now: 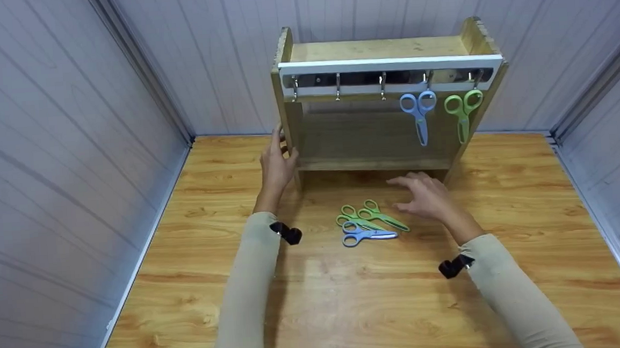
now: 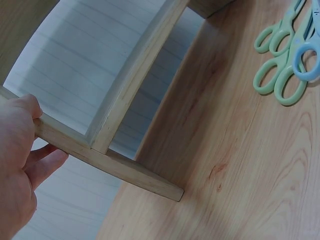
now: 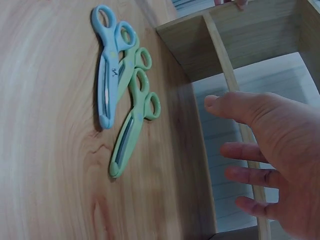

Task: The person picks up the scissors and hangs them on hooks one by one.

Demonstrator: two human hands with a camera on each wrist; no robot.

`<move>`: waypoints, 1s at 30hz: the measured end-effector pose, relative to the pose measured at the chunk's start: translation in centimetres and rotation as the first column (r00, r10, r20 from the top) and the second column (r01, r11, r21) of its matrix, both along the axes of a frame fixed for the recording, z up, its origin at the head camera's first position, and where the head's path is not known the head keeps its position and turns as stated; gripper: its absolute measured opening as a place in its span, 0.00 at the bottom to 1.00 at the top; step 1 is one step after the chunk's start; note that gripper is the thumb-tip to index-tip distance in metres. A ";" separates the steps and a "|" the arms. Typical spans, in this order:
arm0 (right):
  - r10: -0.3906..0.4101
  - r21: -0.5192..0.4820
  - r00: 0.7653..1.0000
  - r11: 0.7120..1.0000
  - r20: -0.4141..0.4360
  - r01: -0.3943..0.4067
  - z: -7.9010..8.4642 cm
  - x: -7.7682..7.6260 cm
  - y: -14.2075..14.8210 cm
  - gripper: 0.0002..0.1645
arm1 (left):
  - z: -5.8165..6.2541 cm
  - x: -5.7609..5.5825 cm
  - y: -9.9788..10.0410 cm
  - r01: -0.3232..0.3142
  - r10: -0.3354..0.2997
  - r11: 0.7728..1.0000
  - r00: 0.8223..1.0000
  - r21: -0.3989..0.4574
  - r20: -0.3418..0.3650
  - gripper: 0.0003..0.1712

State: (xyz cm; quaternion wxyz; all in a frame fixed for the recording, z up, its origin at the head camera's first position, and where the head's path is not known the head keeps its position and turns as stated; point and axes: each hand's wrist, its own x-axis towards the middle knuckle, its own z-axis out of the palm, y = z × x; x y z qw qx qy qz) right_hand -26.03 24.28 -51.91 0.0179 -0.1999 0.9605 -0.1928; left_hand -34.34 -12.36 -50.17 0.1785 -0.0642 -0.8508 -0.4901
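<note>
My left hand (image 1: 277, 168) grips the left side panel of a wooden rack (image 1: 374, 162), its thumb and fingers on either side of the panel's edge in the left wrist view. In front of the rack, my right hand (image 1: 427, 196) hovers with fingers spread and holds nothing. Just left of it on the table lie one pair of blue scissors (image 3: 110, 70) and two pairs of green scissors (image 3: 131, 132), partly overlapping. Another pair of blue scissors (image 1: 420, 118) hangs from the rack's hook rail, beside hanging green scissors (image 1: 463, 113) on the rightmost hook.
Metal hooks (image 1: 338, 88) without scissors line the left and middle of the white-edged rail (image 1: 389, 64). The rack stands near the back panel wall (image 1: 217, 61) on a wood-grain table (image 1: 340, 312). Side walls (image 1: 45, 158) enclose the table left and right.
</note>
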 end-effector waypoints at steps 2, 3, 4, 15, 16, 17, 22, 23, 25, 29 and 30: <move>0.002 0.005 1.000 1.000 0.003 -0.002 -0.3 0.1 0.0 0.38 | 0.0 0.0 0.0 0.001 -0.001 1.000 1.000 -0.007 0.004 0.42; 0.002 0.009 1.000 1.000 0.004 -0.002 -0.4 0.1 0.0 0.38 | 0.0 0.0 0.0 0.003 -0.003 1.000 1.000 -0.006 0.007 0.42; 0.003 0.014 1.000 1.000 0.005 -0.003 -0.6 0.2 0.0 0.38 | 0.0 -0.1 0.0 0.004 -0.004 1.000 1.000 -0.004 0.008 0.42; 0.000 0.049 0.999 0.999 0.038 -0.002 -1.8 0.0 -0.6 0.37 | -0.1 0.0 -0.2 -0.007 0.007 1.000 1.000 -0.005 -0.004 0.42; 0.000 0.050 0.999 0.999 0.042 -0.002 -1.8 0.1 -0.7 0.37 | -0.1 0.0 -0.2 -0.007 0.007 1.000 1.000 -0.005 -0.007 0.42; 0.000 0.050 0.999 0.999 0.046 -0.002 -1.9 0.1 -0.8 0.37 | -0.1 0.0 -0.2 -0.007 0.007 1.000 1.000 -0.005 -0.008 0.42; 0.001 0.044 0.997 0.999 0.078 -0.004 -2.5 0.3 -0.9 0.37 | 0.1 0.1 -0.1 -0.004 0.004 1.000 1.000 0.002 0.006 0.43; 0.004 0.043 0.997 0.999 0.078 -0.007 -2.7 0.3 -1.0 0.37 | 0.1 0.1 -0.1 -0.004 0.004 1.000 1.000 0.003 0.008 0.43; 0.008 0.039 0.997 0.999 0.079 -0.011 -3.0 0.3 -1.1 0.35 | 0.1 0.1 -0.1 -0.005 0.005 1.000 1.000 0.007 0.009 0.43; 0.021 0.025 0.997 0.999 0.076 -0.023 -3.5 0.4 -1.4 0.32 | 0.1 0.2 0.0 -0.008 0.008 1.000 1.000 -0.004 0.014 0.42; 0.021 0.022 0.996 0.999 0.084 -0.023 -3.7 0.4 -1.4 0.32 | 0.0 0.2 0.0 -0.010 0.010 1.000 1.000 -0.008 0.016 0.42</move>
